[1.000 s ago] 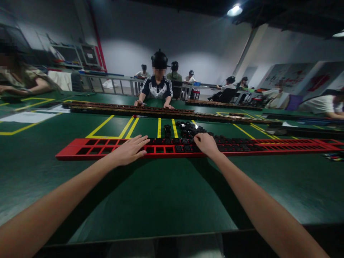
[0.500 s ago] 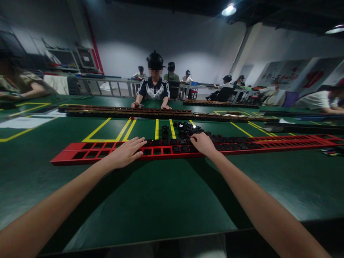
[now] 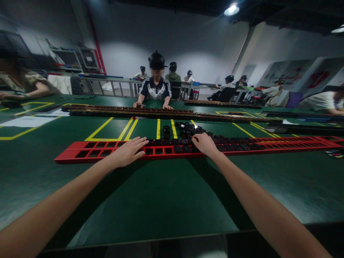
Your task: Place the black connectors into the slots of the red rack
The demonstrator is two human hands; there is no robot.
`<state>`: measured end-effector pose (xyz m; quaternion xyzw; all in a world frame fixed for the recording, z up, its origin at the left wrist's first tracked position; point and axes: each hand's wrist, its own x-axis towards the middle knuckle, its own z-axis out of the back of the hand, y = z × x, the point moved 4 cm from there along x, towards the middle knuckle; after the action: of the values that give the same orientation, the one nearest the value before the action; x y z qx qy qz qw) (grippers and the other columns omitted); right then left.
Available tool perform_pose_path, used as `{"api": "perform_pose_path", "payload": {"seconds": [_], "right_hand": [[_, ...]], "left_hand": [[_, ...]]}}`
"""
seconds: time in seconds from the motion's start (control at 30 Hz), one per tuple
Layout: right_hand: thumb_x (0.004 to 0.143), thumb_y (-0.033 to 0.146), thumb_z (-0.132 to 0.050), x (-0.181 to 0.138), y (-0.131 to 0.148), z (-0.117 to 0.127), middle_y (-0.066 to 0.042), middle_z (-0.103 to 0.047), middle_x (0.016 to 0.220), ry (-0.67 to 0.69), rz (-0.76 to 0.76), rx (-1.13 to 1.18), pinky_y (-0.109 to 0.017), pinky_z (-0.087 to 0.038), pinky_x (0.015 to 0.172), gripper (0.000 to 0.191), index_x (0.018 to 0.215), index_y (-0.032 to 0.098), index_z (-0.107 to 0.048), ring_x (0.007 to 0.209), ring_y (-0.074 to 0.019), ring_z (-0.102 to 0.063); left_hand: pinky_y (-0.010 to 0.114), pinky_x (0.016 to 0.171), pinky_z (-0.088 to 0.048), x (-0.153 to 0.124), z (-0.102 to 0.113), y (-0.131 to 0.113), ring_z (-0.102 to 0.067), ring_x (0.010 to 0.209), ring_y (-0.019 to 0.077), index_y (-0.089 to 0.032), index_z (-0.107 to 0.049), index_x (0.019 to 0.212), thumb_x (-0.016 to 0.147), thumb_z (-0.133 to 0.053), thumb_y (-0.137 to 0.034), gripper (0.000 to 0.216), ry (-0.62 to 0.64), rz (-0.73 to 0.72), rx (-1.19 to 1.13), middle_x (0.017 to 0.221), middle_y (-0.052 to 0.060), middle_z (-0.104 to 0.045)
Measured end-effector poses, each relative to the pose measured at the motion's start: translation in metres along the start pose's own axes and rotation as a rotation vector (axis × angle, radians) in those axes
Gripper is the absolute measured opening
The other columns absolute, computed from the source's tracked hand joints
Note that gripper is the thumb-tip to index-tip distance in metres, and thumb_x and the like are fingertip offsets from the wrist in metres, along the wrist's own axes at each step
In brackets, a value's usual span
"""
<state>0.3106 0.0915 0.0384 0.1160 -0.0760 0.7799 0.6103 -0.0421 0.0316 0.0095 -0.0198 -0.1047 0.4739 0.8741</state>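
Note:
A long red frame (image 3: 80,153) with rows of rectangular slots lies across the green table (image 3: 161,200). Several black socket modules (image 3: 185,148) fill its middle slots; the slots at the left end are bare. My left hand (image 3: 129,152) lies flat on the frame with fingers stretched out. My right hand (image 3: 204,144) rests on the frame's far edge with fingers curled down onto the black modules; what they pinch is hidden. A heap of loose black modules (image 3: 188,129) sits just beyond the frame.
Yellow floor-style lines (image 3: 129,129) mark the table. Long dark strips (image 3: 134,111) lie further back, where a person (image 3: 156,86) in a dark cap sits opposite. Other people sit at the left (image 3: 18,84) and right (image 3: 322,102) edges. Small coloured items (image 3: 334,153) lie at the right.
Both hands stay almost where they were on the red frame. The view has shifted slightly; my right hand's fingers remain curled over the modules.

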Motion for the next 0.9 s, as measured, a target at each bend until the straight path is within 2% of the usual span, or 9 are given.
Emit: {"api": "perform_pose_path", "payload": {"seconds": [0.43,0.9], "right_hand": [[0.099,0.031,-0.042,0.0013,0.0000,-0.0009,-0.011,-0.073,0.106,-0.014,0.006,-0.009,-0.033,-0.046,0.093,0.035,0.110,0.022,-0.074,0.105,-0.0244,-0.063],[0.100,0.033,-0.042,0.0026,-0.0023,-0.0029,-0.011,-0.072,0.106,0.001,-0.011,-0.002,-0.032,-0.046,0.094,0.036,0.112,0.021,-0.074,0.106,-0.0239,-0.063]], "left_hand": [[0.049,0.122,-0.025,-0.0002,0.0008,0.0003,-0.025,0.150,0.0290,-0.022,-0.035,0.155,0.102,-0.034,-0.053,0.061,-0.026,-0.012,0.005,0.162,0.006,-0.030],[0.047,0.123,-0.021,-0.0003,0.0042,-0.0034,-0.026,0.150,0.0281,-0.019,-0.035,0.155,0.102,-0.030,-0.056,0.064,-0.003,0.002,0.015,0.162,0.008,-0.030]]}}
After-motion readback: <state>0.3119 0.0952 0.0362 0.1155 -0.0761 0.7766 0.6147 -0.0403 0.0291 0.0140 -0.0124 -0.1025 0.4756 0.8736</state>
